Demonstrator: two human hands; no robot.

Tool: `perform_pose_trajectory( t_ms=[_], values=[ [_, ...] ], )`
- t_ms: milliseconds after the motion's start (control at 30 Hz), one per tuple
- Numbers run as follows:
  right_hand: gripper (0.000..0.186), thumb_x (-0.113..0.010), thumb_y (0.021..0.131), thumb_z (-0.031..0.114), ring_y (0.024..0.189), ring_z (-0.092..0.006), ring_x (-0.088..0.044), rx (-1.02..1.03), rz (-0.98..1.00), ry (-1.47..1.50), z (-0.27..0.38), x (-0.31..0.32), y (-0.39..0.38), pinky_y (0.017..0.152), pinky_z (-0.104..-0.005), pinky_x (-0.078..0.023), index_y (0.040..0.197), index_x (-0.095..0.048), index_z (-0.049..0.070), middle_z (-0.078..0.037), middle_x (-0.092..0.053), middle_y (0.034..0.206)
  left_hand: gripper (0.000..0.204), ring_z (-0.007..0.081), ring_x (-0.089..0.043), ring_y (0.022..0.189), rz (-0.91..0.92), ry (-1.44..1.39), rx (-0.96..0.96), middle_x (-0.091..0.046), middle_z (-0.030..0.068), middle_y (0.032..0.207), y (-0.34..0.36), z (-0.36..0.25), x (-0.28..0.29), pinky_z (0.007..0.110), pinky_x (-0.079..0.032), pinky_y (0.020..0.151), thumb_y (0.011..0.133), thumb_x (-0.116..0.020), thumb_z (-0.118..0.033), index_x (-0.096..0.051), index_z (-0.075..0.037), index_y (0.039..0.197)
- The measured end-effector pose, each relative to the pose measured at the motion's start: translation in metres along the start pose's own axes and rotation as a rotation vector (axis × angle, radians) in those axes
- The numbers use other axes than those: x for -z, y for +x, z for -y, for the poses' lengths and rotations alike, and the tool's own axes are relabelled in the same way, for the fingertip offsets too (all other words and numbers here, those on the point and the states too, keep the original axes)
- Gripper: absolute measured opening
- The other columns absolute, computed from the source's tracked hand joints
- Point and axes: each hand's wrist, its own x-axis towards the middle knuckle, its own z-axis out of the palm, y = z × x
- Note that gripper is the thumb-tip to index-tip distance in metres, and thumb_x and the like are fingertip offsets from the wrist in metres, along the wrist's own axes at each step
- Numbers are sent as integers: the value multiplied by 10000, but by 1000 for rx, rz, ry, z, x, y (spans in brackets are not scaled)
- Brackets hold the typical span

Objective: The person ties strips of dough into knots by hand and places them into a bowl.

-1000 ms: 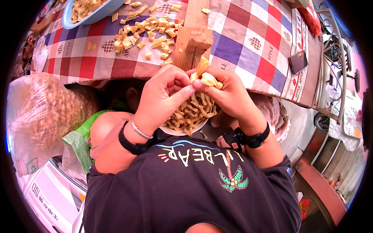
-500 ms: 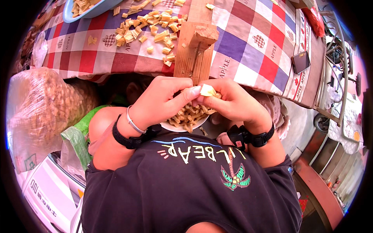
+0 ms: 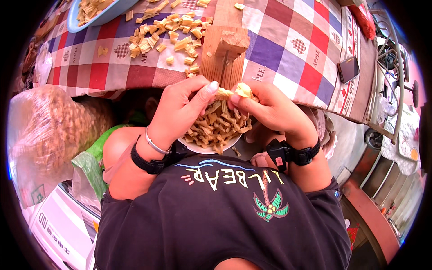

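My left hand (image 3: pixel 189 100) is closed, with thumb and fingers pinching the near end of a pale yellow strip-like piece (image 3: pixel 223 93). Opposite it, my right hand (image 3: pixel 270 105) is closed around another part of pale yellow layered food (image 3: pixel 244 90), which sticks up past the thumb. The two parts meet or nearly touch between my fingertips; whether they are still joined I cannot tell. Just below both hands, a white bowl (image 3: pixel 191 146) in my lap is heaped with brown, twisted strips (image 3: pixel 219 127).
A wooden stand with an upright block (image 3: pixel 233 42) rises at the table edge. Left of it, cut pale yellow pieces (image 3: pixel 173 33) lie scattered on the checked tablecloth (image 3: pixel 279 56) near a blue basin (image 3: pixel 105 17). A phone (image 3: pixel 348 70) lies right; a full plastic bag (image 3: pixel 54 130) stands left.
My hands have moved apart a little, and a pale yellow strip now shows between them. More of the bowl's brown strips is visible. The view has shifted slightly.
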Motion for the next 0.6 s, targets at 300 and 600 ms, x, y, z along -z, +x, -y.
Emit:
perform_pose_trajectory(
  t_ms=[300,600],
  values=[
    [253,-614,1019,226,798,-53,-576,10,-235,-205,-16,7,23,716,-248,-486,1020,-682,-17,-6,-692,843,146,51,-625,723,-245,-120,-43,-656,0,792,19,9,-12,222,-510,680,984,-665,-158,-671,-12,973],
    [285,-649,965,243,580,-173,-536,83,-399,-539,-20,0,30,571,-356,-456,878,-665,-28,-118,-597,638,125,167,-657,757,-462,601,-434,-678,94,849,34,21,-4,302,-513,703,927,-682,-73,-688,-20,1039]
  ],
)
